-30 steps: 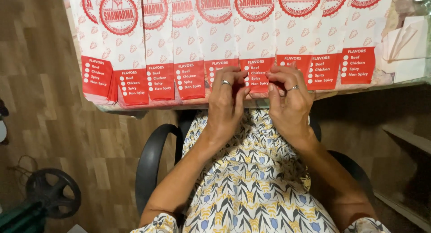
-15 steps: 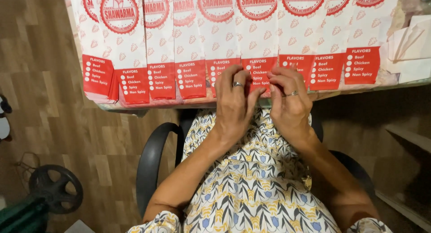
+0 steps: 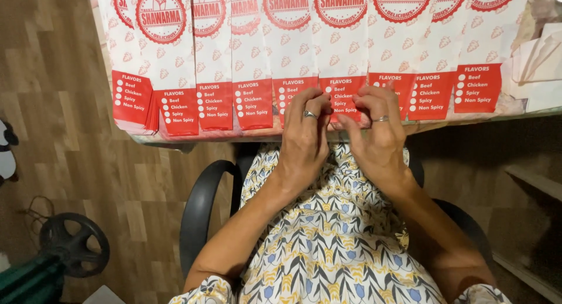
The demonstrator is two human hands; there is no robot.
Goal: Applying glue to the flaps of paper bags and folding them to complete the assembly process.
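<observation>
A row of several white and red paper food bags (image 3: 252, 52) lies side by side on the table, their red ends at the near edge. My left hand (image 3: 307, 134) and my right hand (image 3: 377, 134) meet at the bottom end of one middle bag (image 3: 342, 76). Fingertips of both hands pinch and press its red lower edge. Each hand wears a ring. My forearms reach up from my lap, over a patterned dress.
The table edge (image 3: 193, 141) runs across the frame just above my lap. A black chair armrest (image 3: 202, 204) is at my left. A dark wheel-shaped object (image 3: 73, 245) stands on the wood floor at lower left. Folded white papers (image 3: 538, 58) lie at the table's right.
Both hands stay on the same bag's lower edge, their fingers shifting slightly as they work it. The view has drifted a little.
</observation>
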